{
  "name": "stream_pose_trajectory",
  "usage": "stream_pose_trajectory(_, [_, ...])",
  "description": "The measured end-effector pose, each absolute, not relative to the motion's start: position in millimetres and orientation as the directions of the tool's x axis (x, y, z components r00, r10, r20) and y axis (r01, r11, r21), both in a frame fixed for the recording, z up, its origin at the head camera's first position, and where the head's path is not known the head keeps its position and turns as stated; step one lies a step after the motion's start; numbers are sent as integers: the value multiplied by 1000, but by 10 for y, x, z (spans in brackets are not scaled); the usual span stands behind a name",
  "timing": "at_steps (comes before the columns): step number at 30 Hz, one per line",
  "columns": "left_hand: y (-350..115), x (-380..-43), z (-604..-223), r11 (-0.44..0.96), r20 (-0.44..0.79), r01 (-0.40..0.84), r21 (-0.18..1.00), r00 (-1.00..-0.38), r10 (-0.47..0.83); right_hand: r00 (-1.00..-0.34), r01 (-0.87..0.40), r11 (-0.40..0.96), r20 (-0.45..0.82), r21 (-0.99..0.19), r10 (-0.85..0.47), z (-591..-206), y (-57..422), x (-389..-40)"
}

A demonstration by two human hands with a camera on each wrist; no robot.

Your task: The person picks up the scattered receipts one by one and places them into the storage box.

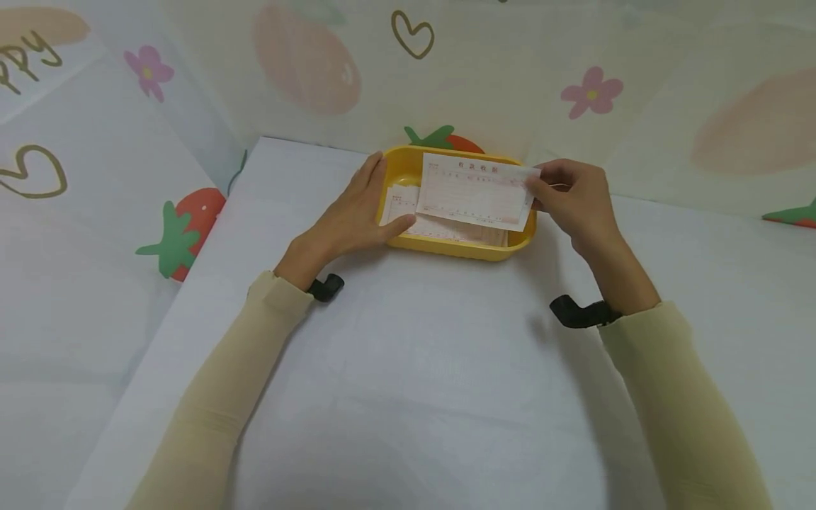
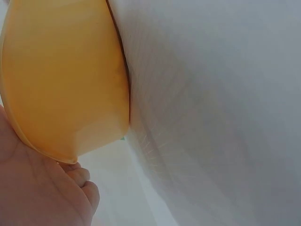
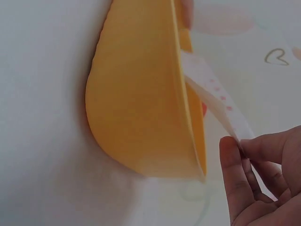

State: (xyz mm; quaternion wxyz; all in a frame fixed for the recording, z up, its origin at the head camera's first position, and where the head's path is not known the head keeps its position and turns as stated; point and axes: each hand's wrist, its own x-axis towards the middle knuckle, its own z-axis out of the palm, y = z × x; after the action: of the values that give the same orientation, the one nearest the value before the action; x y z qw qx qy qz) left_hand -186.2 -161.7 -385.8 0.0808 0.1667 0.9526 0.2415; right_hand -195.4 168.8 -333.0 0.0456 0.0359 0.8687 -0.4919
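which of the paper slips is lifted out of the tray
The top slip, pinched at its right edge by the right hand, is raised above the yellow tray; the others lie flat inside.

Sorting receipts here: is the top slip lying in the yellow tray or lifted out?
Lifted: the right hand pinches the slip by its edge, above the tray.

tray (image 1: 459, 249) on table (image 1: 414, 354), receipts (image 1: 440, 228) inside, wall (image 1: 510, 71) behind
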Motion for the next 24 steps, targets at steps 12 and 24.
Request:
stream_pose_trajectory(12, [-1605,-1825,-3860,826,-73,274,492,-933,353,-995,-103,731,79,-674,-68,-3433,1467,-2043])
stream_pose_trajectory(24, [-1611,-1770,-3857,833,-80,269,484,-934,348,-970,-205,765,232,-610,-76,-3413,1429,-2019])
